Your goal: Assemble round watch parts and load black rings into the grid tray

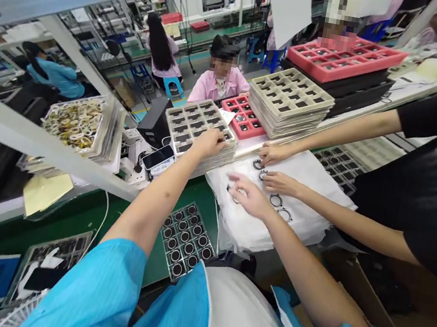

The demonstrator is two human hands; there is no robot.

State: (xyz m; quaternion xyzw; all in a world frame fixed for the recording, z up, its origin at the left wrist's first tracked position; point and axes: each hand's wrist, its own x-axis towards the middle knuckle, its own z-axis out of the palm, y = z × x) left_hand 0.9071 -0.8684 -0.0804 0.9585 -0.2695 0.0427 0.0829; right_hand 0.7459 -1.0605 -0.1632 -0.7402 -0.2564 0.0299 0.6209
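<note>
My left hand is over the right side of a stack of beige compartment trays, its fingers bent together at the edge; what they hold, if anything, is hidden. Above a white cloth, my right hand has its fingers apart, slightly blurred, beside a small dark ring. Several black rings lie on the cloth. Two hands of a co-worker in a black shirt touch rings there, one hand at the back and the other nearer me.
A clear tray of round black-rimmed parts lies on the green surface. Behind the cloth stands another beige tray stack, with a red tray beside it. A phone is left of my left hand. A slanted white post crosses the left.
</note>
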